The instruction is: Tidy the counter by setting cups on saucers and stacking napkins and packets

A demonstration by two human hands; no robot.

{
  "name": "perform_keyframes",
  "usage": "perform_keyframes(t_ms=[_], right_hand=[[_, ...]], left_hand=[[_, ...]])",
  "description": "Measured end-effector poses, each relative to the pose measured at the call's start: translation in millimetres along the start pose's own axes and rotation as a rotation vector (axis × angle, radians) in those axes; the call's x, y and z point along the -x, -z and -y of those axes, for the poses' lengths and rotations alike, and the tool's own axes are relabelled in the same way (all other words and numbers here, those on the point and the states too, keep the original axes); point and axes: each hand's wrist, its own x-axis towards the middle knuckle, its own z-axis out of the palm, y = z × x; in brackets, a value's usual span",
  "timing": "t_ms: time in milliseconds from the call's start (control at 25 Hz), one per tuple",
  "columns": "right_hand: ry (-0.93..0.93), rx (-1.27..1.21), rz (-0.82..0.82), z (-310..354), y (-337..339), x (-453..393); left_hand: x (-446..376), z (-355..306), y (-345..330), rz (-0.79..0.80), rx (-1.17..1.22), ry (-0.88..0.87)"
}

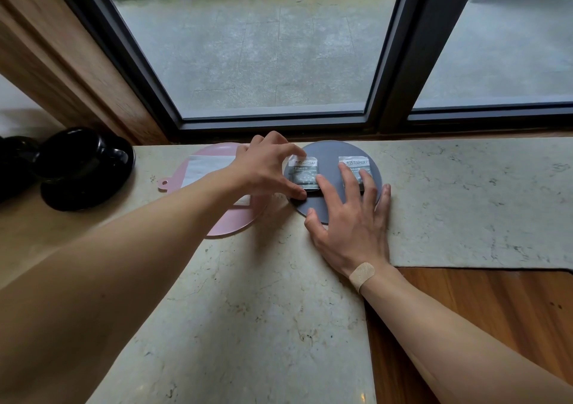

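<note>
1. We read "taikoo" printed on the white top band of both packets; the smaller print under it is too fine for us to make out.
2. Our left hand (266,168) is pinched on the left packet (303,172), thumb at its near edge and index finger at its far edge, the packet lying on the grey round mat (328,155).
3. Our right hand (350,217) is spread flat with fingers apart, holding nothing; its fingertips (344,171) rest on the right packet (353,166) and on the grey mat, just beside our left hand.
4. A plaster (362,275) sits on our right wrist.
5. Under our left wrist lies a pink mat (223,223) with a white napkin (207,168) on it.
6. Well to the left of our left hand, black cups (71,152) stand on a black saucer (80,196) on the marble bench (248,310).
</note>
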Motion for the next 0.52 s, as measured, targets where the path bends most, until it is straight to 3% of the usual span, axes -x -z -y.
perform_keyframes(t_ms=[520], right_hand=[[-0.010, -0.007, 0.008, -0.2, 0.4, 0.1]], left_hand=[[0.8, 2.3, -3.0, -0.013, 0.002, -0.016]])
